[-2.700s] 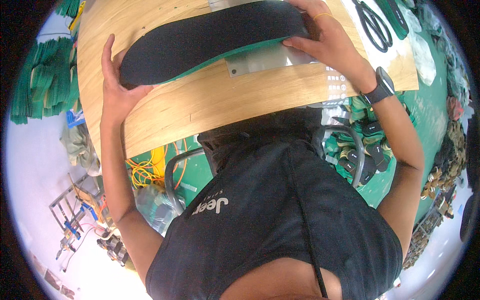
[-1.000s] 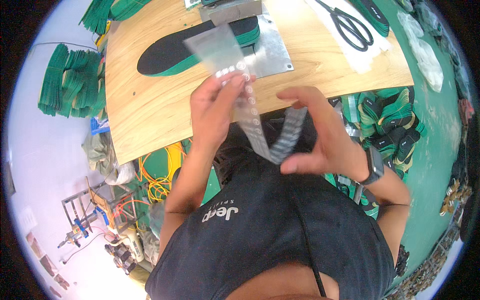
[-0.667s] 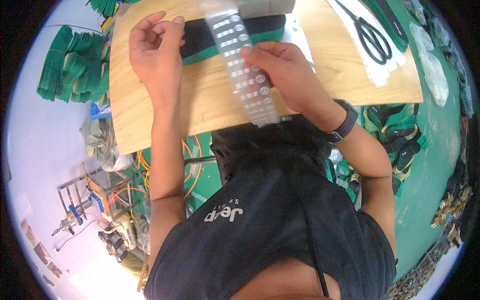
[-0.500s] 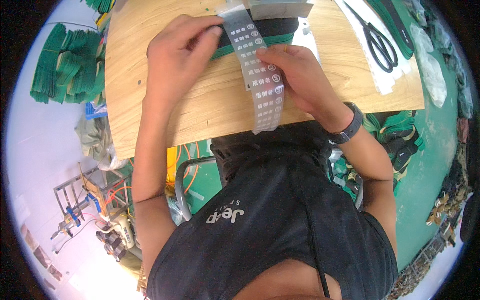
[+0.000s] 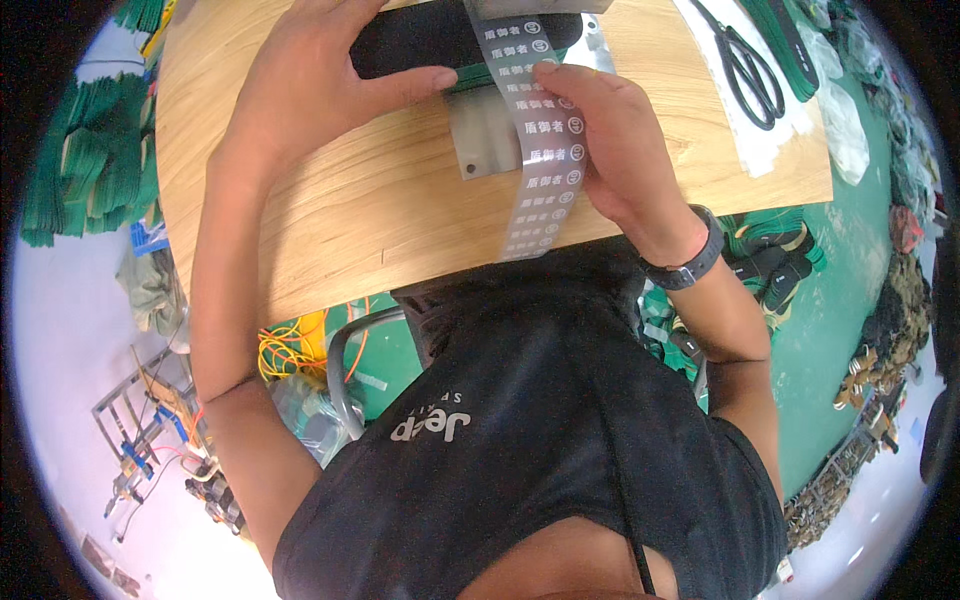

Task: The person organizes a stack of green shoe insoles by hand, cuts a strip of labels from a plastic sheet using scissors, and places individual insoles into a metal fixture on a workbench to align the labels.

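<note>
A clear strip (image 5: 545,155) printed with a repeated white mark runs over a black insole with green edges (image 5: 420,42) and hangs towards my lap. My right hand (image 5: 625,140) pinches the strip, thumb on top, the other fingers mostly hidden behind it. Around the insole's left end, my left hand (image 5: 300,90) is spread, its thumb stretched along the near green edge; its fingers are partly cut off by the frame. A thin metal plate (image 5: 485,135) with a small hole lies under the insole and strip. Another grey metal piece (image 5: 540,8) sits above, at the top edge.
Black scissors (image 5: 750,75) lie on white sheets (image 5: 755,140) to the right on the wooden table (image 5: 370,215). More black and green insoles (image 5: 780,40) stand beyond them. Stacked green pieces (image 5: 100,150) are off the table's left side, and a pile of insoles (image 5: 775,260) lies below right.
My left hand has come off the strip's upper part, moved left and spread at the insole's end. The metal plate shows more. My right hand still pinches the strip; the whole view has shifted slightly.
</note>
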The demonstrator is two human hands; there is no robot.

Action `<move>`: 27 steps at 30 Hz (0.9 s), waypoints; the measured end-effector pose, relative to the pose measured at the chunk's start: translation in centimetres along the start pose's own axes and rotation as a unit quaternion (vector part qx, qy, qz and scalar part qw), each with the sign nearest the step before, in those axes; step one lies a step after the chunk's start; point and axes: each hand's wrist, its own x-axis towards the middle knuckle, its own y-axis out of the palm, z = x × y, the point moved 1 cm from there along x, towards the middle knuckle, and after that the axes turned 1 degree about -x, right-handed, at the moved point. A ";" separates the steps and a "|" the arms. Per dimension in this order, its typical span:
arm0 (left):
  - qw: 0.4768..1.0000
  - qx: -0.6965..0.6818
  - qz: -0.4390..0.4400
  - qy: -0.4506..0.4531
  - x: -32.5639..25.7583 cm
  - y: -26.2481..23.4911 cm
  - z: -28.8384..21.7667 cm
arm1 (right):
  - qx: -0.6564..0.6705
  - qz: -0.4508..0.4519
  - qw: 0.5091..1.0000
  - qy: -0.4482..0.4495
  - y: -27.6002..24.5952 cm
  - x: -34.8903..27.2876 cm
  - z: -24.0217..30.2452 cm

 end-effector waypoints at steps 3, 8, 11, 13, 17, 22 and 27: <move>0.998 0.037 0.038 0.021 0.4 0.4 -0.5 | 0.011 -0.001 1.000 -0.011 -0.7 0.4 -0.1; 0.992 -0.091 0.077 -0.033 0.8 1.9 0.8 | 0.014 -0.003 0.999 -0.039 -1.0 0.6 -0.1; 0.995 -0.079 0.059 -0.027 0.4 1.8 0.7 | 0.019 0.005 0.999 -0.027 -1.1 0.7 -0.3; 0.994 -0.106 0.040 -0.001 0.4 2.2 1.3 | 0.017 0.008 0.999 -0.027 -1.0 0.7 -0.3; 0.996 -0.076 0.044 -0.017 0.4 2.0 0.8 | 0.012 -0.007 0.999 -0.034 -0.4 0.6 -0.2; 0.997 -0.075 0.007 0.010 0.3 2.6 1.5 | 0.008 -0.018 0.999 -0.025 -0.2 0.8 -0.2; 0.997 -0.058 0.045 -0.028 0.6 2.0 0.8 | 0.007 -0.026 0.999 -0.019 -0.1 0.8 -0.1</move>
